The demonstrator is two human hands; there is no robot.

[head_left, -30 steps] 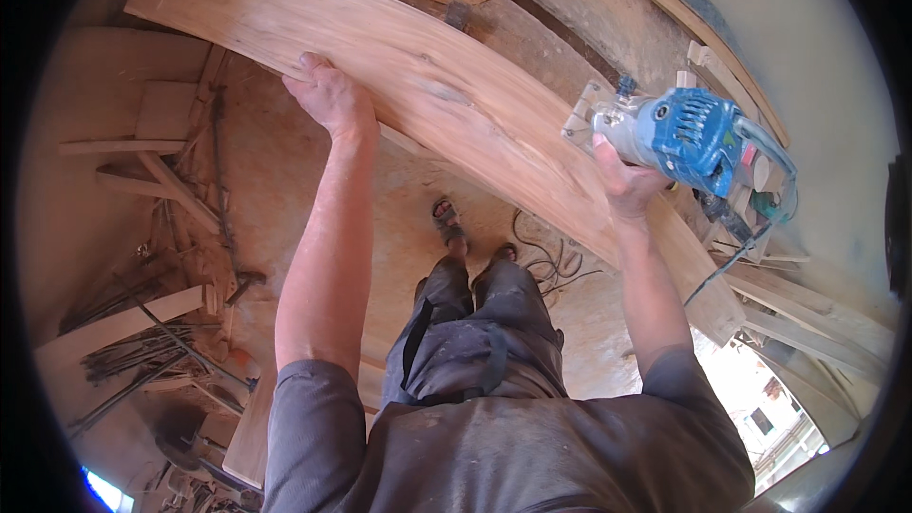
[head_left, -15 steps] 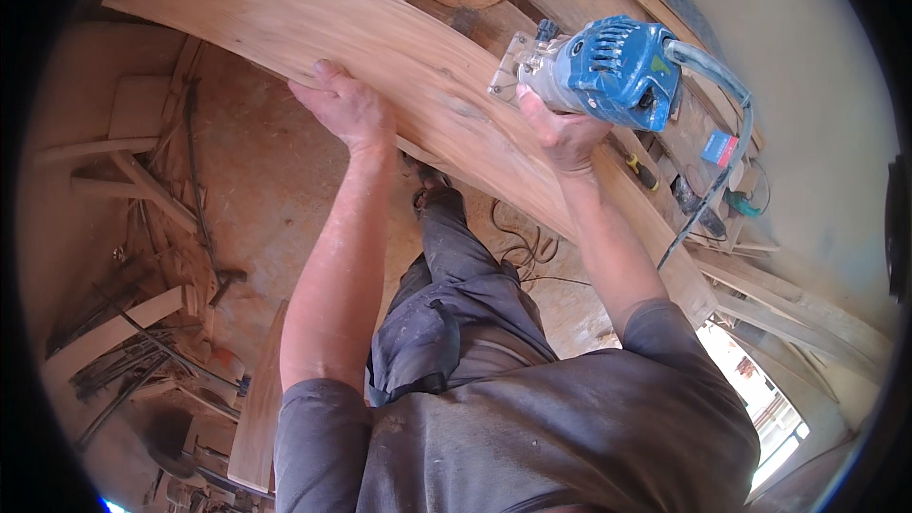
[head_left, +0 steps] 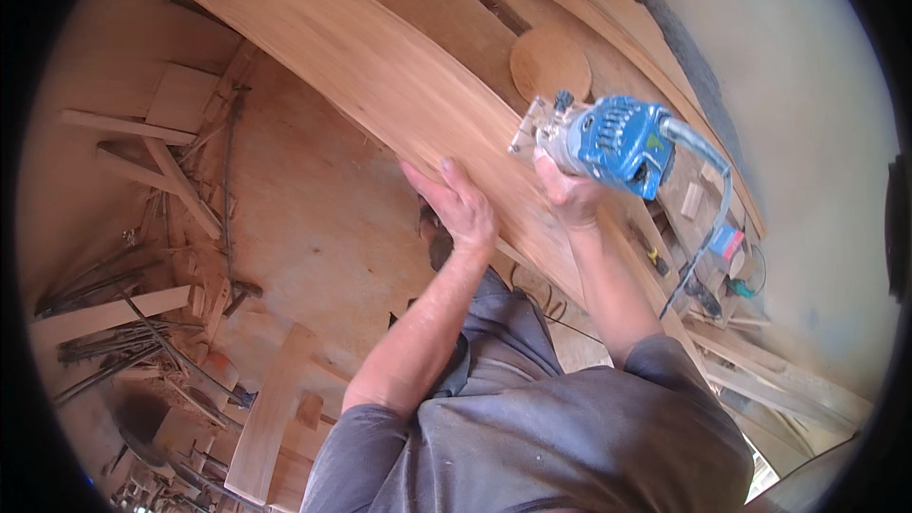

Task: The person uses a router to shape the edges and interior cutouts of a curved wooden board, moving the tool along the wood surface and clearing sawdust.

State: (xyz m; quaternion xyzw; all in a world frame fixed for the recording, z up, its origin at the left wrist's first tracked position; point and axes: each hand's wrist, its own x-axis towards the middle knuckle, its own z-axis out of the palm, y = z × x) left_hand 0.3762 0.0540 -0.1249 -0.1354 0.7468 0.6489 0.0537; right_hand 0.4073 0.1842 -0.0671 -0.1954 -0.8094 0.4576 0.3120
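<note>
My right hand (head_left: 567,192) is closed round the lower body of a blue trim router (head_left: 622,144). The router is tilted on its side, its clear base plate (head_left: 532,128) facing left over a long wooden board (head_left: 380,62). Whether the plate touches the wood, I cannot tell. A power cord (head_left: 727,192) runs from the router's rear and curves down past my right forearm. At the board's near edge lies my left hand (head_left: 458,206), fingers stretched and thumb apart. It holds no tool.
Behind the board, a round wooden disc (head_left: 551,64) lies on the bench. A yellow-and-black hand tool (head_left: 657,261) and a small blue-and-red box (head_left: 727,242) lie to the right. Scrap wood and metal bars (head_left: 119,361) are piled on the left; a plank (head_left: 271,418) stands lower left.
My left hand has moved right along the board's near edge, closer to the router, and its fingers now stretch out. The view has shifted; the router stays in my right hand.
</note>
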